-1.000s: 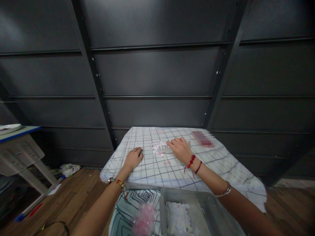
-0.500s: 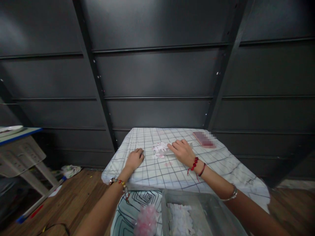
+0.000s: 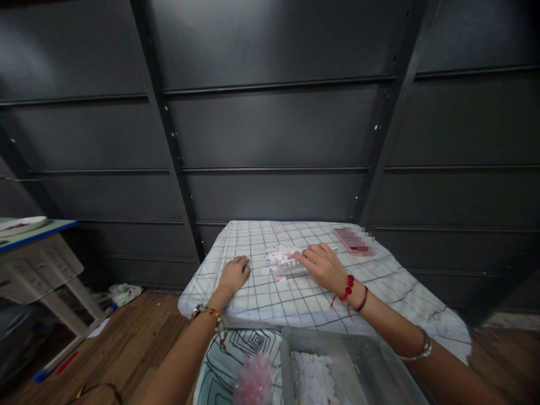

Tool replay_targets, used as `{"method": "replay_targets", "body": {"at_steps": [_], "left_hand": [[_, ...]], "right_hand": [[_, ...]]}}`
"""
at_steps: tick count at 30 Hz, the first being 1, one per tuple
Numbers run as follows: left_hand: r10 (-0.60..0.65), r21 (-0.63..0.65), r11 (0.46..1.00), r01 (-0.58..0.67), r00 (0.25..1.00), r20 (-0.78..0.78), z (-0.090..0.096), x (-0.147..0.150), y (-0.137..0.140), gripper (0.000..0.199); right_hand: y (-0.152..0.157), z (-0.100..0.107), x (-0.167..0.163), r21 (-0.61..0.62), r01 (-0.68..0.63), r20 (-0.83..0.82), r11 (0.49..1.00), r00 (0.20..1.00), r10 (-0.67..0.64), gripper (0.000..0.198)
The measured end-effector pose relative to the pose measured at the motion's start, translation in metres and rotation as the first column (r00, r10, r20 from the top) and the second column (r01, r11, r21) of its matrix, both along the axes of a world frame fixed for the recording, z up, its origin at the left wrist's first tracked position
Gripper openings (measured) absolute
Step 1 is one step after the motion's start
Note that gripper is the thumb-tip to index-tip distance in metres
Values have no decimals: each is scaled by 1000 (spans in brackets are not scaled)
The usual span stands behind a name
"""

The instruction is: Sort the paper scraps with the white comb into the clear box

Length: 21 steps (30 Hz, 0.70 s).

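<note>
My left hand (image 3: pixel 234 275) rests palm down on the left of the checked cloth, fingers loosely together and holding nothing. Over the middle of the table, my right hand (image 3: pixel 324 267) grips a clear, narrow plastic piece (image 3: pixel 291 268), whose exact kind I cannot make out. Part of it is hidden under my fingers. Small white and pinkish scraps (image 3: pixel 278 254) lie in a loose heap at its left end, and a few more are scattered just in front.
A pink phone-like slab (image 3: pixel 352 242), partly pixelated, lies at the back right of the cloth-covered table (image 3: pixel 253 304). Nearest me are a grey plastic bin (image 3: pixel 291 337) with white strips (image 3: pixel 314 377) and a pink plastic bundle (image 3: pixel 254 379). A desk (image 3: pixel 46 247) stands left.
My right hand has shifted slightly right with the clear plastic piece, and more of the scrap heap shows. My left hand stays in place on the cloth. The view has tilted a little.
</note>
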<state>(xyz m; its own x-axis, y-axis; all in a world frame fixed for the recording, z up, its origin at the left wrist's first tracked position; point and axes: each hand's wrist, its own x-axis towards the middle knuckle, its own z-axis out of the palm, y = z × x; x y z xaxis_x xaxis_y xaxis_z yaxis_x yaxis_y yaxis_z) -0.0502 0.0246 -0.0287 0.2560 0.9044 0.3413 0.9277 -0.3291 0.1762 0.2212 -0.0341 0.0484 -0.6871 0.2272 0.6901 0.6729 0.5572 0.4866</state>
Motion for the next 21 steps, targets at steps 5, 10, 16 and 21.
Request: {"method": "replay_targets", "body": {"at_steps": [5,10,16,21], "left_hand": [[6,-9,1000,-6,1000,11,2,1,0,30],[21,-19,1000,-21,999,25,5,2,-2,30],[24,-16,1000,-24,999,31,4,2,-1,30],[18,-17,1000,-18,999,44,1,0,2,30]], "right_hand": [[-6,-6,12,-45,33,2,998,999,-33,29],[5,-13,20,-66,73,11,995,997,-73,30],[14,-11,19,-73,138,-34,988,989,-141,31],[12,-10,19,-75,125,15,989,992,-124,29]]}}
